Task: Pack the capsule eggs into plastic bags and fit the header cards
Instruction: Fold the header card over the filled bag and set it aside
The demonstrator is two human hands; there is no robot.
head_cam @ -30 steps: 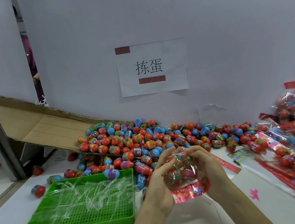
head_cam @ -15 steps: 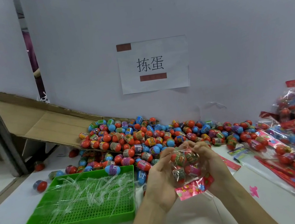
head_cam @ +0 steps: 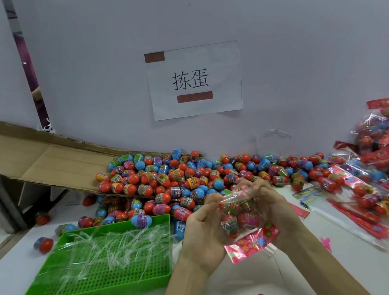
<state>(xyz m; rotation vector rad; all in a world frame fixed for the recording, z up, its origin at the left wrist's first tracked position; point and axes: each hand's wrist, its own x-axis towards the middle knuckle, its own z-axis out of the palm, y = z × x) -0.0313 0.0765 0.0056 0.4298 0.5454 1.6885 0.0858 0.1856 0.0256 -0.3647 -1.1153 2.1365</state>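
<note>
A clear plastic bag (head_cam: 238, 205) with several capsule eggs (head_cam: 230, 226) inside is held up just to the right of a green tray (head_cam: 96, 294); it is cradled between both hands; the left hand (head_cam: 204, 234) is curled round its left side, with fingertips pinching the film at the top; the right hand (head_cam: 275, 208) is curled round the other side, and the same gathered film is pinched by it. A pink flowered header card (head_cam: 251, 243) is seen at the bag's lower end, between the heels of the hands; whether it is fixed to the bag cannot be told. The step in hand is judged to be the closing of a filled bag; the next move is likely to call for the film to be held taut while the card is squared on and secured. Loose eggs (head_cam: 167, 177) are heaped behind the tray; finished packs (head_cam: 387, 172) are piled well to its right.
</note>
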